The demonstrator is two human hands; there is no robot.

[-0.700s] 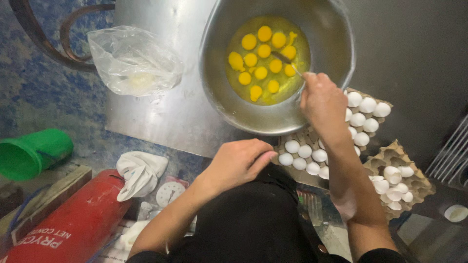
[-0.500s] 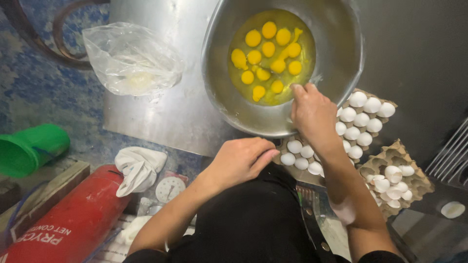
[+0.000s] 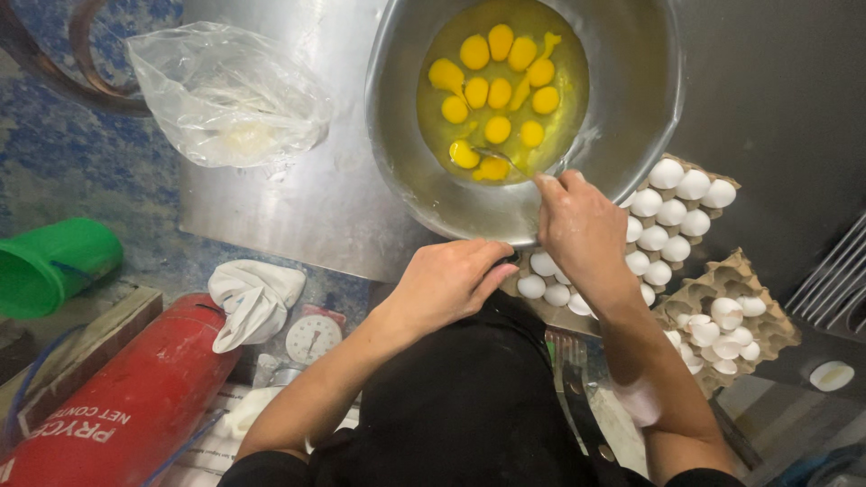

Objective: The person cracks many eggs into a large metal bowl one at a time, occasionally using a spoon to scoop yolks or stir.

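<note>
A large steel bowl (image 3: 631, 108) sits on a steel table (image 3: 307, 207) and holds several whole egg yolks (image 3: 499, 90) in clear egg white. My right hand (image 3: 582, 230) reaches over the bowl's near rim, shut on a thin metal utensil (image 3: 505, 162) whose tip touches the nearest yolks. My left hand (image 3: 446, 280) lies just below the bowl, fingers curled against its near rim. A cardboard tray of white eggs (image 3: 672, 212) lies right of my right hand, partly hidden by it.
A second tray with broken shells (image 3: 726, 325) lies at the right. A clear plastic bag (image 3: 230, 95) rests on the table's left. Below it are a green bucket (image 3: 50, 266), a red fire extinguisher (image 3: 126, 406), a white cloth (image 3: 253, 298) and a small dial scale (image 3: 313, 338).
My right hand has slid left along the bowl's rim and put the utensil's tip into the nearest yolks. My left hand has stayed at the rim.
</note>
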